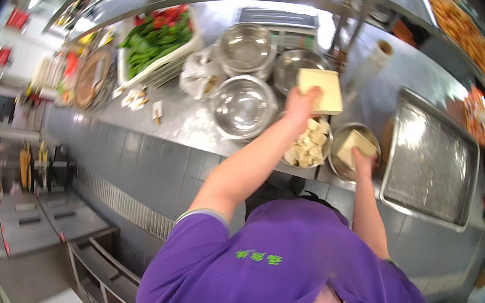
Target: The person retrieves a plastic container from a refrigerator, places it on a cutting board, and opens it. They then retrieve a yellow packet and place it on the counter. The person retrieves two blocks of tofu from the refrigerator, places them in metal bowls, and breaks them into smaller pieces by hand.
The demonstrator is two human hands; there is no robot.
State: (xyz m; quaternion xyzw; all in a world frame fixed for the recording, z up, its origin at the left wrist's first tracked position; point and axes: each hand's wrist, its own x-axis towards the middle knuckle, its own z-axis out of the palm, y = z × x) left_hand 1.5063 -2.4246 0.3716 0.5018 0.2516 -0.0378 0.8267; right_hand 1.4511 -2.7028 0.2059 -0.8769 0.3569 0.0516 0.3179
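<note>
My left hand (302,103) grips a square, pale yellow tofu slab (323,85), held up in front of a shallow metal bowl (293,65). Below it, a bowl of torn or cut tofu chunks (310,145) stands at the counter's front edge, partly hidden by my forearm. To the right, my right hand (365,161) has hold of another tofu piece (354,146) at the mouth of a round steel bowl (347,170). Whether that piece touches the bowl's inside cannot be made out.
Stacked steel bowls (243,106) and a digital scale (291,32) stand behind my left arm. A large metal tray (430,160) lies at right, beside a roll of plastic film (372,60). Farther left are a white basket of green and red peppers (158,41) and a plastic bag (199,73).
</note>
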